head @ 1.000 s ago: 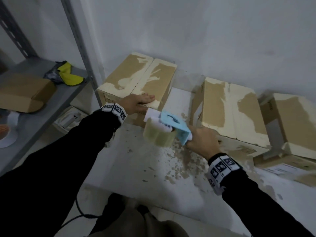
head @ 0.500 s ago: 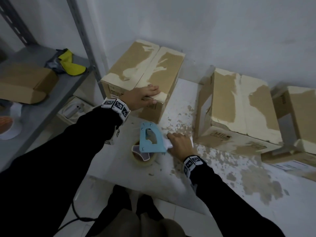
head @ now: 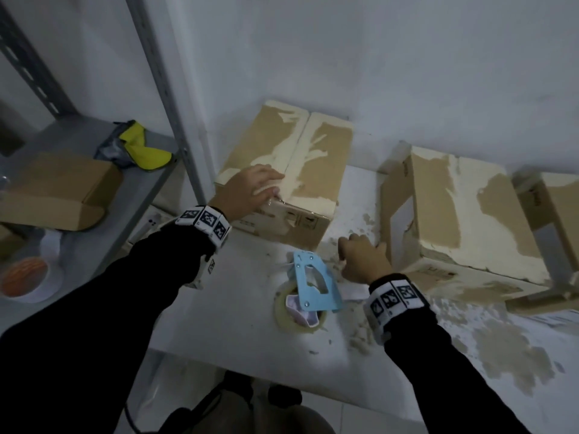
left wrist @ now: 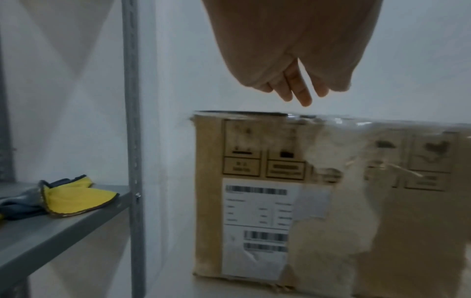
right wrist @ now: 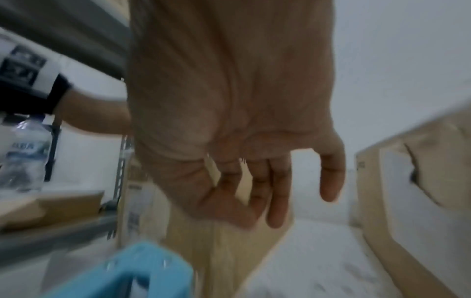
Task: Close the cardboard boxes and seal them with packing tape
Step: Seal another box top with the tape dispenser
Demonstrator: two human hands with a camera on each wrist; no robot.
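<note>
A closed cardboard box (head: 291,170) (left wrist: 305,181) stands at the table's back left, its two top flaps meeting in a seam. My left hand (head: 250,189) (left wrist: 298,90) lies on the front top edge with straight fingers; clear tape shines over that edge. The blue tape dispenser (head: 313,289) (right wrist: 132,272) lies on the table in front with its roll of clear tape. Just right of the dispenser, my right hand (head: 360,258) (right wrist: 267,191) hangs with loose fingers, holding nothing. A second box (head: 454,214) (right wrist: 407,201) sits tilted to the right, and a third (head: 560,211) is at the far right.
A grey metal shelf (head: 103,214) on the left carries a yellow cloth (head: 141,148) (left wrist: 71,199), a flat brown carton (head: 59,189) and a water bottle (right wrist: 23,155). The white table (head: 219,308) has a peeling top, a near front edge, and a wall behind.
My right hand set the tape dispenser down on the table, let go of it and moved up toward the gap between the boxes. My left hand stayed on the left box.
</note>
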